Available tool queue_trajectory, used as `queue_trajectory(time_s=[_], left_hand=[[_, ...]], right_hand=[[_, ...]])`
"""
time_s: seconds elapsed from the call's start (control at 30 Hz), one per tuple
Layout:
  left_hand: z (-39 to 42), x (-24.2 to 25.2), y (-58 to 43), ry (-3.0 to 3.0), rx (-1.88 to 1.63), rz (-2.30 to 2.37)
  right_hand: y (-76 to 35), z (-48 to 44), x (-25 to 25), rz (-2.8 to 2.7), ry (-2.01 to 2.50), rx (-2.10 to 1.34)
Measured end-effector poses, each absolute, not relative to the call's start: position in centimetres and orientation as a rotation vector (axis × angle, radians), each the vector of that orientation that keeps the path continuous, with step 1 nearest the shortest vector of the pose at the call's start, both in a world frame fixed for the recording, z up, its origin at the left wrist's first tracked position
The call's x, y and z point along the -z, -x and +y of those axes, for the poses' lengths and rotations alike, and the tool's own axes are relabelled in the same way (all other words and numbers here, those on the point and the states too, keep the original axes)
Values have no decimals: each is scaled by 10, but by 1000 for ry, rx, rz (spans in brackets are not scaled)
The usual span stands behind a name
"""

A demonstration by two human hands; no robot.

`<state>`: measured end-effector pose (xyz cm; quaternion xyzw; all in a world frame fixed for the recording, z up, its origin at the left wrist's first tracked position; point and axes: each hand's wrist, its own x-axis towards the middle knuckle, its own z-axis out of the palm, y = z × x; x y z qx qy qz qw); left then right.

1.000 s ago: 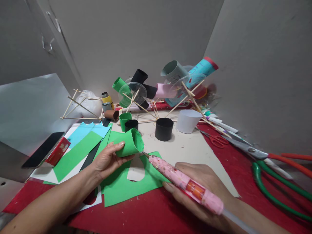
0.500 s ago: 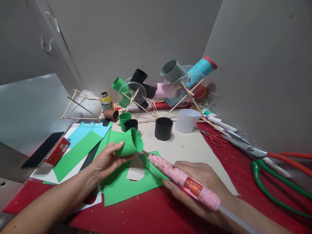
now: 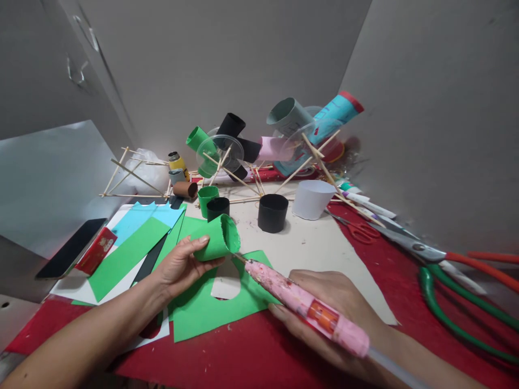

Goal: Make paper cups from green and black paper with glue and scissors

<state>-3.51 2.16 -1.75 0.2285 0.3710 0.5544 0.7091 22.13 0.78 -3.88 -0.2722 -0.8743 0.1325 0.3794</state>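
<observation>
My left hand (image 3: 182,265) grips a green paper tube (image 3: 211,239), tilted with its open end toward the right. My right hand (image 3: 328,302) is closed around a pink glue gun (image 3: 292,294), a clear glue stick (image 3: 393,364) coming out of its back. The gun's metal nozzle is at the lower rim of the tube; whether it touches cannot be told. Under both lies a green paper sheet (image 3: 194,321) with a cut-out showing white. Just behind the held tube stand a black paper ring (image 3: 219,207) and a green paper cup (image 3: 208,195).
Another black ring (image 3: 273,213) and a white paper cup (image 3: 312,200) stand on cream paper (image 3: 324,259). Wheels of tubes on stick frames (image 3: 227,156) rise behind. Red-handled scissors (image 3: 363,231) and large shears (image 3: 421,247) lie right; a phone (image 3: 68,248) and red box (image 3: 96,251) lie left.
The green tube has turned slightly, and the glue gun nozzle has shifted a little left and down along its rim. Both hands keep their hold.
</observation>
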Motion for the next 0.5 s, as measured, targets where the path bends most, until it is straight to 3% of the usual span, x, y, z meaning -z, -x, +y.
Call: queue_trajectory(time_s=[0.5], left_hand=[[19,21,33,-534,-1211,841]], right_hand=[[-219,6,36,-2227,679,-315]])
